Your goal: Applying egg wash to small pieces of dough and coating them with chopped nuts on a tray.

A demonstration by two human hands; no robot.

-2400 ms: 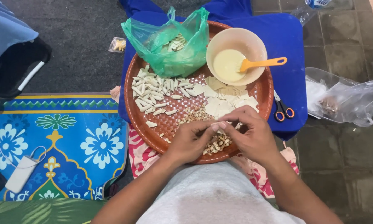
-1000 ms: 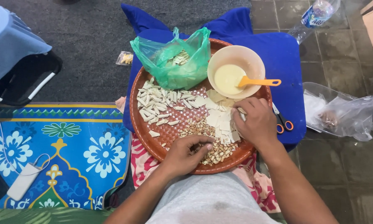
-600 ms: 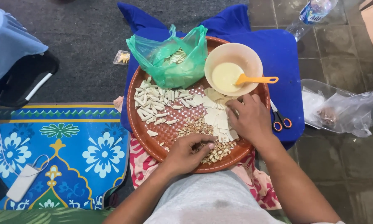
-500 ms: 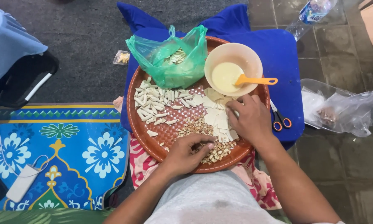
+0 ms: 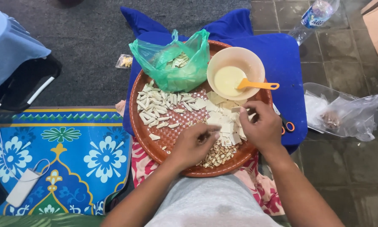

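A: Head cam, centre frame: left hand [image 5: 195, 145] is curled w/ fingertips pinched in the peanut pile [image 5: 216, 154] on the round woven tray [image 5: 145, 126]. Right hand [image 5: 262, 126] pinches a pale wrapper square [image 5: 236, 109] off the stack, prob so filling and wrappers stay close.

B: Packaging? Green plastic bag [image 5: 172, 63] upper-centre, cream bowl [image 5: 236, 73] w/ orange spoon beside it, clear bag [image 5: 348, 113] at right edge.

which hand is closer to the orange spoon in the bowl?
Right. The right hand sits just below the orange spoon, over the white squares. The left hand is farther, lower left, at the pile of nuts.
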